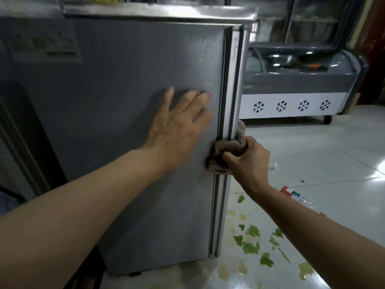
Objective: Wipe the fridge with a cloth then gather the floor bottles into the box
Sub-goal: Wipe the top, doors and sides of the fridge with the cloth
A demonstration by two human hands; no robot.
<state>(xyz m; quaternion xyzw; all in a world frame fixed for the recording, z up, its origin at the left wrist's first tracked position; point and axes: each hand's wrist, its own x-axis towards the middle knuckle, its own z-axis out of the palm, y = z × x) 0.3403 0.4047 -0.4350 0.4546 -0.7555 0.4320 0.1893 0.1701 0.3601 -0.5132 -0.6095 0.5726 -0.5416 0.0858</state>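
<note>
Right hand (248,157) grips a bunched brown cloth (227,151) against the fridge (125,101) door edge; left hand (179,122) lies flat and open on the door. Cloth judged soft, pliable. A bottle (295,196) on the floor (333,153) looks light; grasp mid-body.

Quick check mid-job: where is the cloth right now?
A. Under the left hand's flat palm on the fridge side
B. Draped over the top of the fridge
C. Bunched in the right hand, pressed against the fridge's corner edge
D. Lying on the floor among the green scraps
C: the brown cloth is gripped by the right hand against the fridge corner edge, while the left hand lies flat and bare on the side panel.
</note>
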